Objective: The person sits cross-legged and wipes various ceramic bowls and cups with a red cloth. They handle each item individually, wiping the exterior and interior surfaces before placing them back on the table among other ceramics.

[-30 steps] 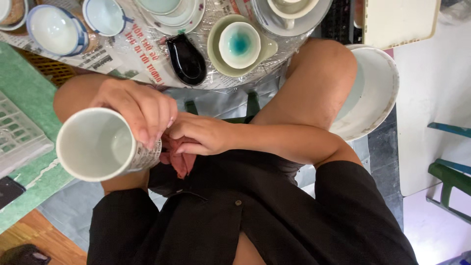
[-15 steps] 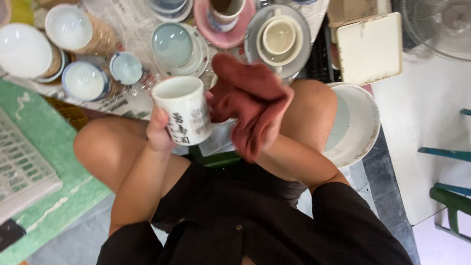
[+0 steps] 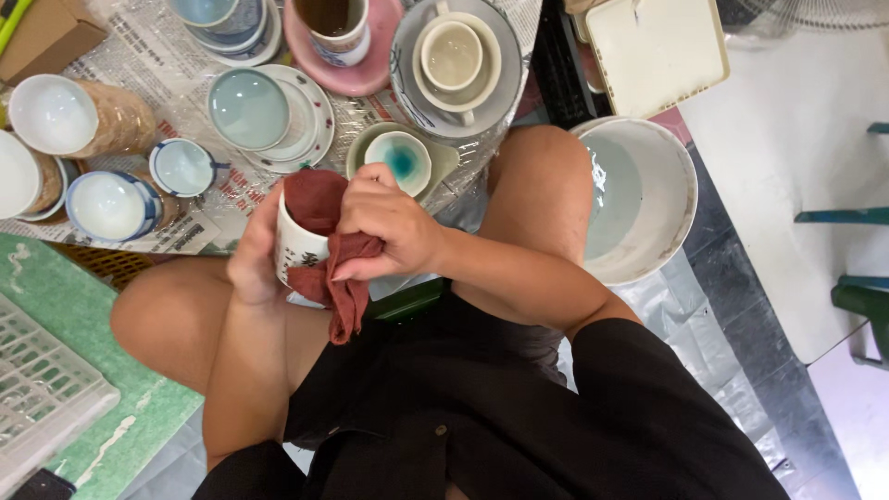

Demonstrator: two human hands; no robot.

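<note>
Left hand (image 3: 252,255) grasps the white cup (image 3: 298,248) above the lap; right hand (image 3: 389,222), fingers clenched on the red cloth (image 3: 319,206), presses it into the cup mouth.

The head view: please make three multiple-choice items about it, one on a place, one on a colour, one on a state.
1. Where is the big white basin?
A. beside the person's right knee
B. on the newspaper among the cups
C. on the green mat

2. What colour is the cloth?
A. blue
B. dark red
C. yellow

3. What is the state of the white cup?
A. standing free on the newspaper
B. held in the hands, cloth pushed into it
C. lying in the basin

Answers: 1 A, it sits on the floor by that knee. 2 B, it shows reddish brown. 3 B, the left hand grips it while the right hand presses the cloth in.
</note>
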